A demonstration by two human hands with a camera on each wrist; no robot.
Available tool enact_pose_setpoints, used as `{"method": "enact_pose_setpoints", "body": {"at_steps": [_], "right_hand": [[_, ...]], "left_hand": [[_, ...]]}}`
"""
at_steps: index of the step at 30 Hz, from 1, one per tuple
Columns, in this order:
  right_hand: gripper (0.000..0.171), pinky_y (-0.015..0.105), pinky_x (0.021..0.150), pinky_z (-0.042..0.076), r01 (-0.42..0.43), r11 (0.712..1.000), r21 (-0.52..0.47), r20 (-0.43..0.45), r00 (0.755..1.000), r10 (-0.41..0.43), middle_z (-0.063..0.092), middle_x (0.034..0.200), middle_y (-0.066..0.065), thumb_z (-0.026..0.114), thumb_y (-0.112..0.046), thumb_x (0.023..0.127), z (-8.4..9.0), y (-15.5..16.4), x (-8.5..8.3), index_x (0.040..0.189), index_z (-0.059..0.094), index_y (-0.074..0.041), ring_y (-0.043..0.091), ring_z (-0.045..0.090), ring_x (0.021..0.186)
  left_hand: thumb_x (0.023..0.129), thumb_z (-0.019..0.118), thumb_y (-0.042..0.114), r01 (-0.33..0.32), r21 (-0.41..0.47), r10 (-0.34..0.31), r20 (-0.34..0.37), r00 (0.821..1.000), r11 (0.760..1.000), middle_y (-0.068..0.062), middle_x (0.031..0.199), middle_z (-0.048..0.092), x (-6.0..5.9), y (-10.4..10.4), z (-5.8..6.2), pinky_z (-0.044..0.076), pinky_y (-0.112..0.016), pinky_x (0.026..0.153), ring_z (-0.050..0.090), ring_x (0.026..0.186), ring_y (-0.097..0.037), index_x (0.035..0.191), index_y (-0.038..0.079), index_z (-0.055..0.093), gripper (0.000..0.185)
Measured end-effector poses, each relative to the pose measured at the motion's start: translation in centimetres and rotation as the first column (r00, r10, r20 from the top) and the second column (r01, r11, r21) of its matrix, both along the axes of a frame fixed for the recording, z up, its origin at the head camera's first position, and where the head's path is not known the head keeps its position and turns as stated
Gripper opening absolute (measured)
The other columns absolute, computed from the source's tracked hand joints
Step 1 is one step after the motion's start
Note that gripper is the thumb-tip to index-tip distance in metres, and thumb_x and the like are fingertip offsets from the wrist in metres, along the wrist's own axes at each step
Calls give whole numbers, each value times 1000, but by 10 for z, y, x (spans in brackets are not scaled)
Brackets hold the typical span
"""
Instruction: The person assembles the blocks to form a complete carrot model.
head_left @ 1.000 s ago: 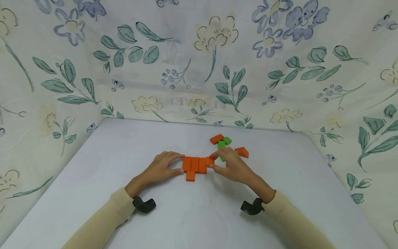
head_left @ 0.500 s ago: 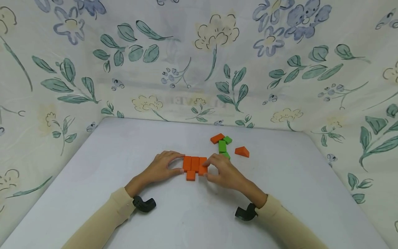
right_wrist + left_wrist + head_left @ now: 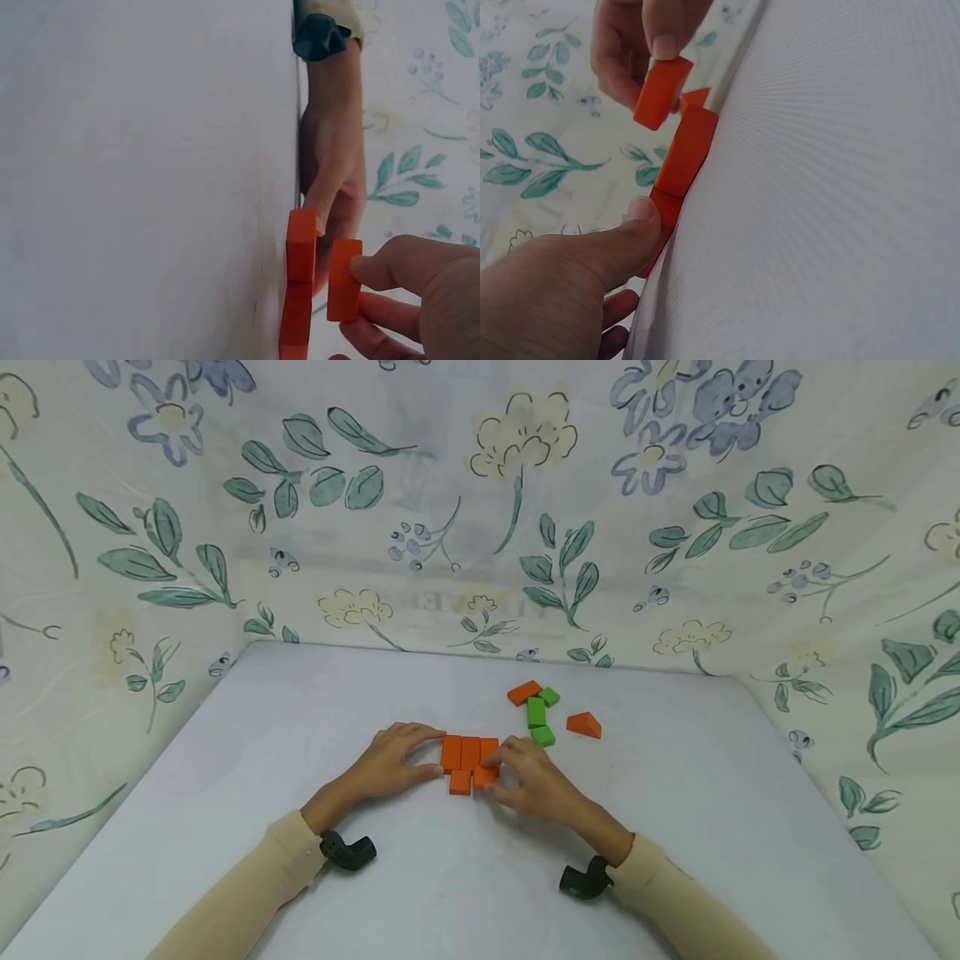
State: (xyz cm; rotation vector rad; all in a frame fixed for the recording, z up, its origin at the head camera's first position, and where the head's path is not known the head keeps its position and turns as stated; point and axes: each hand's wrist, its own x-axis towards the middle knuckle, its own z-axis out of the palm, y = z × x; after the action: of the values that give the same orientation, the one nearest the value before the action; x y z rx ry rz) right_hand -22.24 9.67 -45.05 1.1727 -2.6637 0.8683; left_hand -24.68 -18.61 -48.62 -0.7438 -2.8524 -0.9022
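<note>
A row of flat orange blocks [image 3: 468,752] lies on the white table [image 3: 300,735], with one small orange block [image 3: 460,783] against its near side. My left hand [image 3: 433,754] holds the row's left end between thumb [image 3: 641,217] and fingers. My right hand [image 3: 493,775] pinches another small orange block [image 3: 484,774], also the orange block [image 3: 344,279] in the right wrist view, and holds it just off the table beside the row's near right part. The left wrist view shows that block [image 3: 662,94] lifted and tilted above the row [image 3: 686,150].
Behind the right hand lie loose pieces: an orange block [image 3: 523,692], three green blocks [image 3: 536,712], and an orange wedge [image 3: 583,725]. Flowered cloth walls [image 3: 480,527] close the table in at the back and both sides.
My right hand has brought the small orange block from the row's right end leftward and nearer, to the row's near side. The left hand has stayed put.
</note>
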Motion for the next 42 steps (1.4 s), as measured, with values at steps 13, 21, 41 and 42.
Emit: {"method": "enact_pose_setpoints", "body": {"at_steps": [13,21,41,42], "right_hand": [[26,34,88,46,38,998,51,-1,999,-38,60,100,1,78,-17,86,-9,-3,0,110,70,-9,14,50,96],[25,35,89,45,57,995,82,-64,997,-52,59,101,-1,78,-21,87,-14,-4,-2,109,71,-12,13,50,96],[25,36,92,46,50,992,114,-133,990,-35,58,104,-1,78,-23,88,-19,-3,0,111,71,-13,15,52,101],[25,36,92,47,51,992,115,-132,991,-36,58,104,-1,77,-23,88,-19,-3,0,111,71,-13,14,53,101]], "left_hand": [[88,72,50,6,-12,-6,-3,1000,1000,-4,143,57,-1,0,1,36,-55,104,47,135,-30,141,24,57,61],[88,72,50,4,4,-4,5,1000,1000,-3,144,56,-2,0,1,34,-56,106,46,135,-30,141,27,57,59],[88,72,50,7,1,-7,2,1000,1000,-4,143,57,0,1,0,35,-56,105,46,135,-30,140,26,57,59],[88,72,50,6,0,-6,2,1000,1000,-4,143,57,-1,1,0,35,-56,105,46,135,-30,140,26,57,59]]}}
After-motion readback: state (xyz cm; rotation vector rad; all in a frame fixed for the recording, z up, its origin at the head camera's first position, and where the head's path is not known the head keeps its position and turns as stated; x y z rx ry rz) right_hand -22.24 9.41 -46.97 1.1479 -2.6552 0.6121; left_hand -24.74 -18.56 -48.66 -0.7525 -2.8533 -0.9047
